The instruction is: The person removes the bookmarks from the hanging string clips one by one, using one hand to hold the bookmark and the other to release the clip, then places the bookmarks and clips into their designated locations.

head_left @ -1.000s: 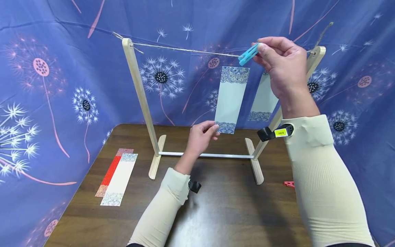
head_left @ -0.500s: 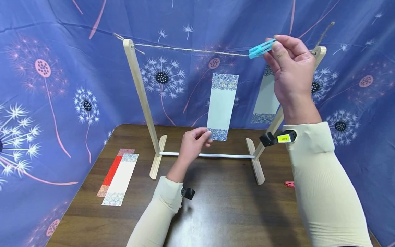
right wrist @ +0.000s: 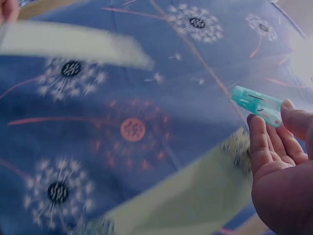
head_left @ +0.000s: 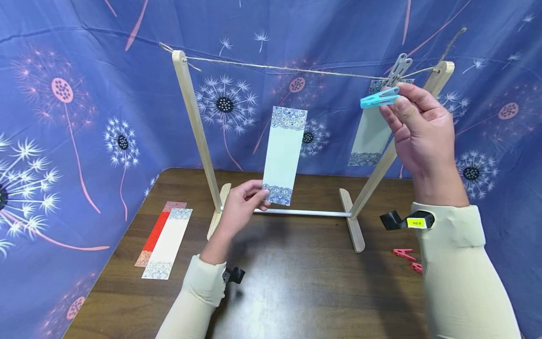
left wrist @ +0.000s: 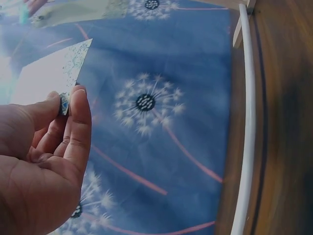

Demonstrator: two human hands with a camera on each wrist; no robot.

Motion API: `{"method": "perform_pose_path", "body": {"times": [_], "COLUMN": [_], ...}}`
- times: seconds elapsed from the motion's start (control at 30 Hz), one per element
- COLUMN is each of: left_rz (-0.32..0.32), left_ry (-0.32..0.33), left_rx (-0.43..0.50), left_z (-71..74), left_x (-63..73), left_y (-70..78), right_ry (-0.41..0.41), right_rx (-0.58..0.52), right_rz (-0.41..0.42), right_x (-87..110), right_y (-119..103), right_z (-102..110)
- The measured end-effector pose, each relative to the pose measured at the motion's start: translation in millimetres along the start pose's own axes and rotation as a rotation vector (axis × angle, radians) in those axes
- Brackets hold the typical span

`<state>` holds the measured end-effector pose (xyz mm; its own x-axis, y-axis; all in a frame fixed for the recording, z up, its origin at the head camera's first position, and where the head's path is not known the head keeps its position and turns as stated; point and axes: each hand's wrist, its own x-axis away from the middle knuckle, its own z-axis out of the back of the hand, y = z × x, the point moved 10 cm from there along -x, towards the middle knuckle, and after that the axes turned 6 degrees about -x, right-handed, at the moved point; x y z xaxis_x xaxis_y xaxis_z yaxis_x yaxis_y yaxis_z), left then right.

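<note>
Left hand (head_left: 243,207) out in front, thumb and fingers pinched together on the lower left corner of the white card (head_left: 284,150), and that card stands up from the grip, leaning a little to the right, its patterned bands at top and bottom. It's below the string (head_left: 271,67), in front of the backdrop (head_left: 63,155) and its dandelions, well apart from the other hand.

Over to the right hand (head_left: 427,127), raised higher: thumb and forefinger closed on one end of the blue clip (head_left: 378,98), the remaining fingers bent loosely beneath. In the head view the clip points left, lower than the string and overlapping the hung card (head_left: 371,134); from the right wrist, the string runs right by the clip's far end, and whether they touch I cannot tell.

That hung card is up at the right of the string, the grey clip (head_left: 399,68) at its top, near the right post (head_left: 374,183). String runs across to the left post (head_left: 195,127), and down low a white rod (head_left: 305,213) joins the two sides.

On the desk (head_left: 317,278), far left, the pale card (head_left: 168,242) lies partly over the red card (head_left: 156,231). Across on the right, red clips (head_left: 403,254), one beside the right sleeve (head_left: 466,268).
</note>
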<state>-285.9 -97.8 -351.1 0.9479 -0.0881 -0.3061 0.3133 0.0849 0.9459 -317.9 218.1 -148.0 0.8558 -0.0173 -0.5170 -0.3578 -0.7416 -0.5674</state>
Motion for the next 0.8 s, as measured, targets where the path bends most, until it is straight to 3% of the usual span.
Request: {"method": "perform_pose_path", "body": {"times": [0.27,0.53,0.73,0.8], "left_rz": [0.009,0.094,0.124,0.142], "left_ry": [-0.006,0.008,-0.018,-0.014], "left_rx": [-0.082,-0.172,-0.213,-0.231], "left_z": [35.8,74.5,98.1,109.0], "left_x": [28.1,58.4,79.1,87.0], "left_y": [8.4,-3.5,-10.9,-14.4], "right_ry": [-0.030,-0.034,-0.107,-0.133], "right_rx": [0.096,0.040,-0.053,-0.039], "right_rz": [-0.067,-0.106,-0.175,-0.184], "right_x": [29.0,47.1,61.6,66.8], "right_y": [-3.6,-9.6,-9.8,-10.4], "right_z": [38.5,71.2,89.1,94.2]}}
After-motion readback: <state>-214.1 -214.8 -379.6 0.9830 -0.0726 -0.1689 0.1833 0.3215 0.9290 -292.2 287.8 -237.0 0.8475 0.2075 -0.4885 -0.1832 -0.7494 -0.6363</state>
